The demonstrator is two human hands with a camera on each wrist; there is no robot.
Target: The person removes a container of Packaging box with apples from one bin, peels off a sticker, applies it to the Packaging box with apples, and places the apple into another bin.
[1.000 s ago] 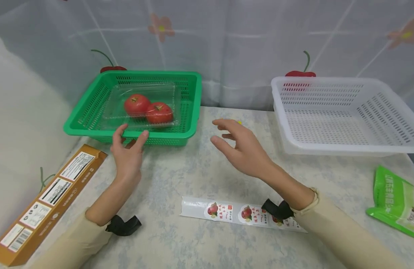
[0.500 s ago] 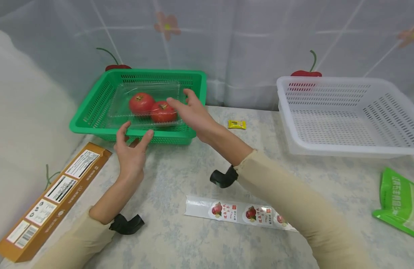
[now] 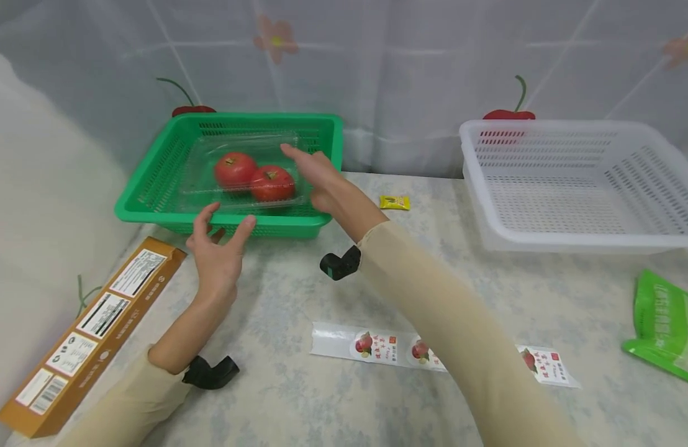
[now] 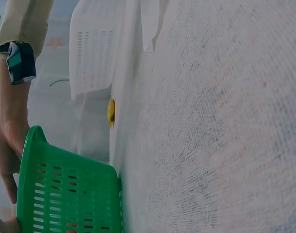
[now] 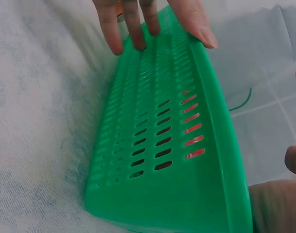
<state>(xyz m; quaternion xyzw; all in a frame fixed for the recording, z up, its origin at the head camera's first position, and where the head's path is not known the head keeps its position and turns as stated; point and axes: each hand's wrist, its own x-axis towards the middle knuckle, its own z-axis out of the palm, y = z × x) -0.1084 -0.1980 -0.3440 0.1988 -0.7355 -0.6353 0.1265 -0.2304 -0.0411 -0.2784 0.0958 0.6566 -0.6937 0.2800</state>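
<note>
Two red tomatoes [image 3: 272,183] sit in a clear plastic box [image 3: 204,180], which lies in a green basket [image 3: 137,215] at the back left. My left hand [image 3: 217,261] is at the basket's front with its fingers spread. In the right wrist view, its thumb [image 5: 194,22] is at the rim and the other fingers hang along the outer wall. My right hand [image 3: 321,177] reaches over the basket's right rim, its fingers extended inside at the right end of the box. Part of that hand is hidden behind the basket wall in the left wrist view.
A white basket [image 3: 492,239] stands at the back right, with a small yellow packet [image 3: 395,203] between the baskets. A long brown carton [image 3: 92,338] lies at the left. A sticker strip [image 3: 372,346] lies under my right forearm, and a green bag [image 3: 665,329] is at the right.
My right hand has moved left from over the middle of the table to the green basket's right side, and its fingers now reach inside. My left hand has stayed at the basket's front.
</note>
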